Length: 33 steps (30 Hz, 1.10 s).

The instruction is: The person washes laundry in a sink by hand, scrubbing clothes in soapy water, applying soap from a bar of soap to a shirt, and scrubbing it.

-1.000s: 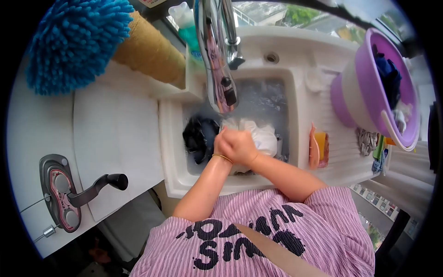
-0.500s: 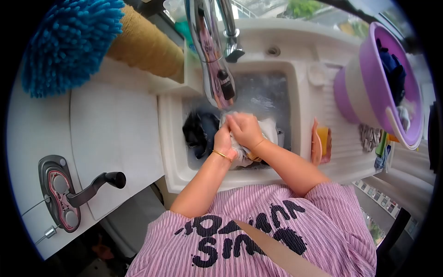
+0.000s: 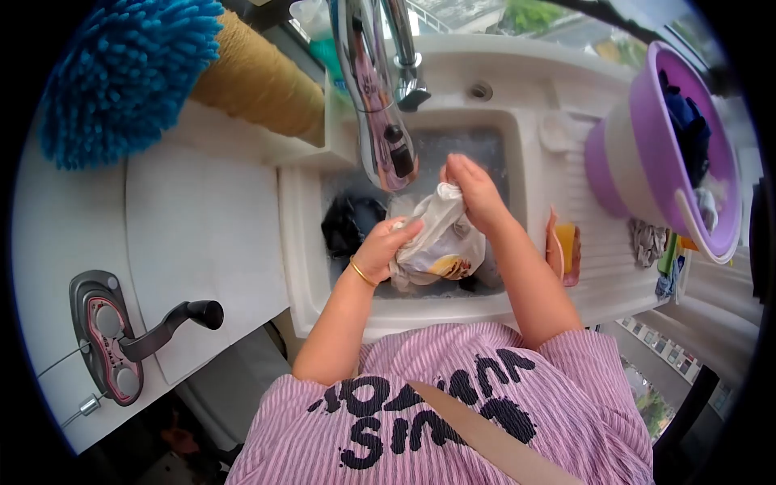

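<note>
A wet white garment (image 3: 440,234) with a yellow and brown print is stretched between my hands, over the sink basin (image 3: 516,153). My left hand (image 3: 386,249), with a gold bangle at the wrist, grips its left side, thumb on top. The upper end of the cloth rises to my right hand (image 3: 478,194), whose fingers are curled on it and partly hidden. Dark clothing (image 3: 349,226) lies in the water on the left of the basin. A chrome faucet (image 3: 388,149) hangs just above the cloth; its outlet is near my left hand.
On the ribbed washboard side stand a purple and white bucket (image 3: 614,162) holding dark clothes and a pink soap dish (image 3: 554,255) with a yellow bar. A white counter (image 3: 202,242) lies left, with a grey crank handle device (image 3: 105,335), a rope-wrapped post (image 3: 263,77) and a blue shaggy mitt (image 3: 121,81).
My hands were pressed together on the bunched cloth under the faucet. Now they are apart, the right one up and to the right, the left one slightly lower, and the garment is spread open.
</note>
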Available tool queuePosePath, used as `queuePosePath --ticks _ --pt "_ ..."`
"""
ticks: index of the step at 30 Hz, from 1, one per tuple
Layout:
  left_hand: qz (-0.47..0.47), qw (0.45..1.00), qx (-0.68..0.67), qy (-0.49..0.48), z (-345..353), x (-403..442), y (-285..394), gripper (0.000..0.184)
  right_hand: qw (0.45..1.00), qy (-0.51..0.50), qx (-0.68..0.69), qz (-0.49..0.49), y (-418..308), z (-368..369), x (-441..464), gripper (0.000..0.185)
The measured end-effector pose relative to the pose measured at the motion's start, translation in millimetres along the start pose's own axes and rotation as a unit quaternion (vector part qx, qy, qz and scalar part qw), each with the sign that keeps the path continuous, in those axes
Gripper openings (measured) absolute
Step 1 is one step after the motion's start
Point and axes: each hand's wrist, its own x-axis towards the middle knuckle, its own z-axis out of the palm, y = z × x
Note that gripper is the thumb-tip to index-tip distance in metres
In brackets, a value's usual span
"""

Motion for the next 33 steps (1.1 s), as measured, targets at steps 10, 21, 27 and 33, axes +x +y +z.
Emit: queuePosePath --ticks 10,21,27,33 --pt "0.230 0.928 -0.139 0.258 -12 7 -12 0.030 0.941 -0.123 -0.301 0.090 27 -19 -21 0.046" --pt "0.015 0.938 -0.310 0.158 28 36 -39 0.032 0.829 0.098 -0.494 -0.242 90 49 -12 0.040" --pt "0.109 0.931 -0.279 -0.209 -55 47 -65 0.032 0.794 -0.026 -0.480 -0.372 62 88 -62 0.034" --pt "0.039 0.932 -0.259 0.250 30 31 -38 0.035 0.808 0.065 -0.496 -0.310 66 67 -40 0.036"
